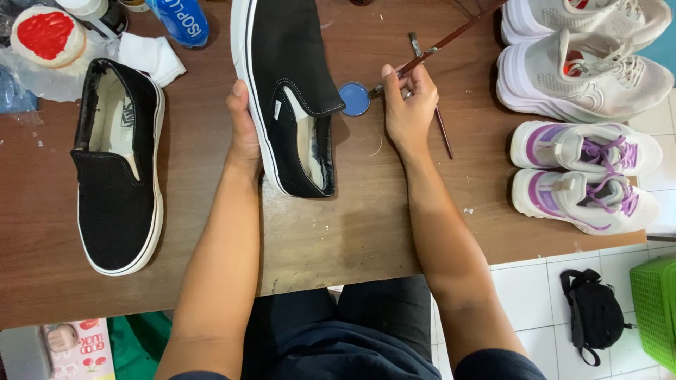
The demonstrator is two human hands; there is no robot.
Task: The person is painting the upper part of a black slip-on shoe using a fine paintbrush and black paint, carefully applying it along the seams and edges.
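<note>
1. Head view: the left hand (244,127) grips a black slip-on shoe (290,91) by its sole edge, tilted on its side above the table (352,225).
2. The right hand (407,105) pinches a thin brush (451,35), its tip at a small blue pot (354,98) just beside the shoe.
3. The step looks like loading the brush; next calls for a steady stroke on the shoe.
</note>
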